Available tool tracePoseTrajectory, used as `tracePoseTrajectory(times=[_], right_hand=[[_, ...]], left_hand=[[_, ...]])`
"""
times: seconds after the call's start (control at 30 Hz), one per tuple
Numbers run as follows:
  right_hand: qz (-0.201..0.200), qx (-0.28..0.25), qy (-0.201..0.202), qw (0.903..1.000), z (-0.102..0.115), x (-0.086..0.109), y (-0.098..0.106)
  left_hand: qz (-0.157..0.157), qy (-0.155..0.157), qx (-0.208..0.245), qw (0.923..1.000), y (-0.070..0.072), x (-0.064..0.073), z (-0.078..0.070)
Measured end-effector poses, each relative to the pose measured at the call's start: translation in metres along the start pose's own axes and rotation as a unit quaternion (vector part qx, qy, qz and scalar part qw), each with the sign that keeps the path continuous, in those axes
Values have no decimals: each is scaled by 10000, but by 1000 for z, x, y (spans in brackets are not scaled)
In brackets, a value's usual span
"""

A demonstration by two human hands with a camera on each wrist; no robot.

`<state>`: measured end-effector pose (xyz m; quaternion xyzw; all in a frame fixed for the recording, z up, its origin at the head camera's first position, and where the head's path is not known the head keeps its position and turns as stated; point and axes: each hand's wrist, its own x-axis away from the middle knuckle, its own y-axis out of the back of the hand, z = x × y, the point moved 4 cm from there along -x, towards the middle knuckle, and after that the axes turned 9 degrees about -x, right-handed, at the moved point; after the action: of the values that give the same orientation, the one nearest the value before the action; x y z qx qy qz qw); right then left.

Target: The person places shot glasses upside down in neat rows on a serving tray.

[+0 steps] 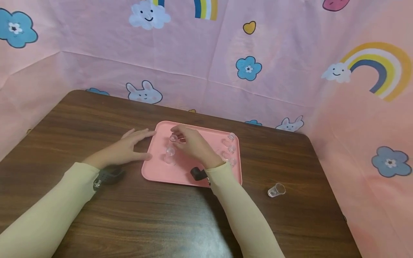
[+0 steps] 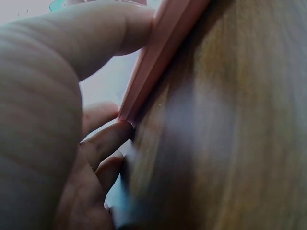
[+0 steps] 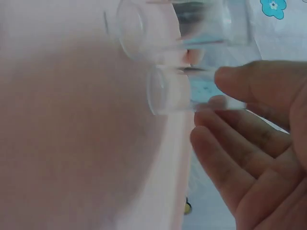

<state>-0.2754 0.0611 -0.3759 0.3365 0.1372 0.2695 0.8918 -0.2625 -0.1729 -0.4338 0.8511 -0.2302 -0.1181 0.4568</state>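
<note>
The pink tray (image 1: pixel 180 175) lies on the brown table. My left hand (image 1: pixel 129 147) is at its left edge, thumb and fingertips touching the rim with the fingers spread. Over the tray's left part, my right hand (image 1: pixel 193 143) pinches a small clear cup (image 3: pixel 172 93) between thumb and fingers. Beside it another clear cup (image 1: pixel 170 152) stands on the tray, closer to me. A short row of similar cups (image 1: pixel 231 148) stands along the tray's right side, partly hidden by my right wrist.
One more clear cup (image 1: pixel 276 190) is on the table (image 1: pixel 155 222) right of the tray, its wide mouth toward the upper right; I cannot tell whether it stands or lies. A pink patterned cloth (image 1: pixel 200 53) hangs behind the table and along its sides.
</note>
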Motion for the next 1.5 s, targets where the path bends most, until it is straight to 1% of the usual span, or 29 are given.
tracePoseTrajectory(times=[0.1, 0.2, 0.27, 0.37, 0.47, 0.53, 0.6, 0.7, 0.83, 0.97, 1.07, 1.2, 1.33, 1.5], right_hand=[[111, 106, 16, 9999, 2, 15, 15], [214, 14, 187, 9996, 2, 43, 40], [260, -200, 198, 9993, 0, 69, 62], [243, -328, 107, 9991, -9, 112, 95], [113, -336, -204, 9992, -22, 157, 124], [19, -204, -375, 9991, -35, 184, 140], [-58, -116, -571, 9983, -50, 209, 151], [-126, 4, -807, 9967, -73, 243, 161], [-156, -48, -933, 9955, -99, 275, 163], [-289, -191, -1008, 9943, -115, 292, 161], [-324, -208, -961, 9946, -120, 296, 159], [-263, -258, -794, 9962, -122, 297, 157], [-271, -192, -628, 9975, -124, 295, 158], [-387, -173, -585, 9974, -125, 284, 158]], left_hand=[[-3, -22, 26, 10000, 0, -1, -2], [-25, -43, 18, 10000, 0, -3, -2], [-40, -72, -2, 10000, -1, -4, -2], [-37, -37, 10, 10000, -2, -4, 0], [9, 28, 31, 10000, -2, -3, 1], [27, 73, 33, 10000, -1, -2, 2], [78, 156, 59, 9998, -1, 0, 3], [154, 252, 87, 9995, -1, 1, 2], [194, 238, 60, 9995, -1, 0, 1], [120, 101, 16, 9999, -1, -3, 0], [101, 97, 14, 9999, -2, -5, 1], [152, 161, 24, 9998, -4, -5, 3], [97, 62, 12, 9999, -4, -5, 3], [35, 2, -35, 10000, -3, -4, 3]])
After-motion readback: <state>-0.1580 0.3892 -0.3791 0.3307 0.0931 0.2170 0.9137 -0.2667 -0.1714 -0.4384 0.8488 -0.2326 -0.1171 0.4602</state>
